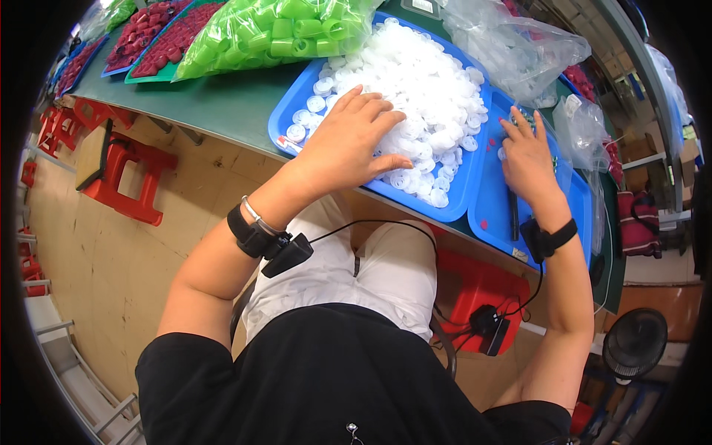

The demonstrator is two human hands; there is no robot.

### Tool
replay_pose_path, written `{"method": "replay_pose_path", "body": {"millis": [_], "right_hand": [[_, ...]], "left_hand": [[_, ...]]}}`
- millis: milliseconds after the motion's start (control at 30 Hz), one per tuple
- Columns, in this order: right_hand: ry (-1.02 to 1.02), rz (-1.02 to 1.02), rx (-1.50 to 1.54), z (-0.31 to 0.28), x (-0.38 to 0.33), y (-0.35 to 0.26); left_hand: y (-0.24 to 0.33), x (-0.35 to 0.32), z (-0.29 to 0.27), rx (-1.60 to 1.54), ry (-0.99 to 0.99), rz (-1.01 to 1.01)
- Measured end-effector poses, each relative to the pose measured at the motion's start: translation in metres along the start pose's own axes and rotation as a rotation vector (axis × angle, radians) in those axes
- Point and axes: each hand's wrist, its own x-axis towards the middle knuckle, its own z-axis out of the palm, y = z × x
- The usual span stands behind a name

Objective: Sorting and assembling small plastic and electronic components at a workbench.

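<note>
My left hand [343, 141] hovers at or rests on the near left part of a heap of small round white translucent plastic pieces [415, 81]; its fingers are spread. The heap fills a blue tray [279, 111]. My right hand [528, 165] is over a second blue tray [489, 189] to the right, fingers stretched out and apart, with nothing visible in them. A small white piece lies beside that hand. A black pen-like stick [513, 215] and a few pink bits [483, 223] lie in this tray. Small items beyond my right fingertips are partly hidden.
A clear bag of green plastic caps [289, 33] stands at the far left, beside trays of dark red pieces [163, 52]. Crumpled clear bags [512, 48] lie at the far right. Red stools [133, 174] stand left of the green table [222, 111]. A black fan [635, 345] is at right.
</note>
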Motion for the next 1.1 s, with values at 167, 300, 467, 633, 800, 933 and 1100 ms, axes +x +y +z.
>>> {"method": "replay_pose_path", "body": {"millis": [167, 300, 467, 633, 800, 933, 1100], "right_hand": [[0.148, 0.18, 0.452, -0.015, 0.036, 0.004], [0.219, 0.4, 0.976, 0.026, 0.074, -0.003], [0.185, 0.506, 0.95, 0.061, 0.101, -0.034], [0.25, 0.522, 1.005, 0.063, 0.129, -0.026], [0.114, 0.488, 1.095, 0.06, 0.143, -0.012], [-0.033, 0.422, 1.16, 0.045, 0.14, -0.008], [-0.067, 0.316, 1.151, 0.014, 0.147, -0.001]], "left_hand": [[0.002, -0.001, -0.001, 0.023, -0.01, -0.009], [0.003, 0.001, 0.001, 0.032, -0.011, -0.011], [0.005, 0.0, -0.001, 0.021, -0.014, -0.017], [0.005, 0.0, -0.004, 0.004, -0.017, -0.026], [0.005, 0.003, -0.004, -0.006, -0.015, -0.026], [0.003, 0.001, -0.004, -0.02, -0.011, -0.035], [0.003, 0.002, -0.002, -0.029, 0.006, -0.035]]}}
